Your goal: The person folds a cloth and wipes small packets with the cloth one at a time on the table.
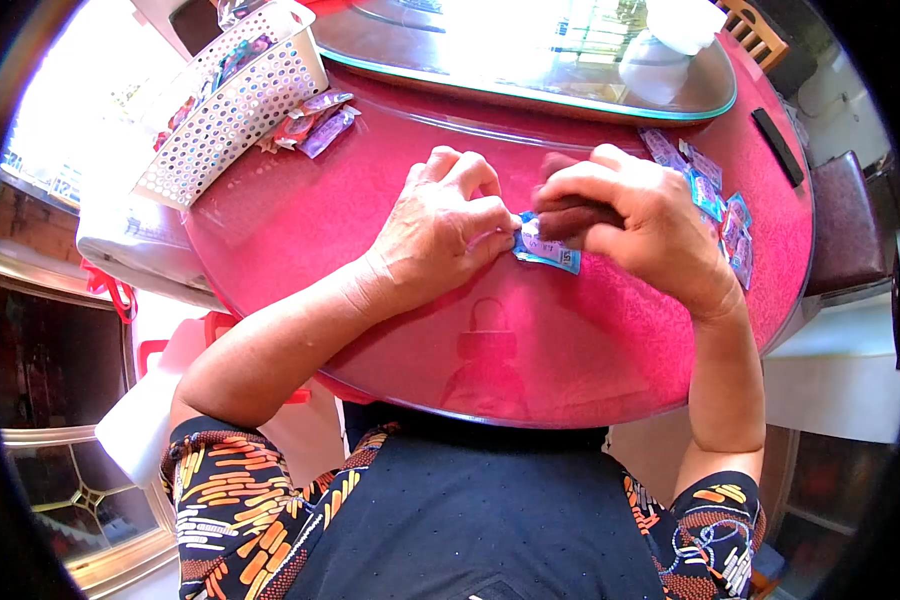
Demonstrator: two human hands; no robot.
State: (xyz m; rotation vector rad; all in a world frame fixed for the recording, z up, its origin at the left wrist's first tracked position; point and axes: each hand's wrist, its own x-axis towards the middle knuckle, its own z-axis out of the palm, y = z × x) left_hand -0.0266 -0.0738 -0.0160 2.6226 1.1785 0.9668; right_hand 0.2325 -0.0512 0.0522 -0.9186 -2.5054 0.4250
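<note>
A small blue and white packet (552, 252) lies between my hands over the red tabletop. My left hand (445, 215) pinches its left end between thumb and fingertips. Just above the packet's right part is my right hand (635, 215), its fingers curled and apart, partly smeared by motion; the packet's upper right side is hidden beneath them. No object shows between the right fingers.
A white perforated basket (240, 112) of packets stands at the upper left, with purple and red packets (315, 125) beside it. More packets (735, 235) lie at the right. A glass turntable (510, 80) spans the back; a black bar (777, 147) lies near the right edge.
</note>
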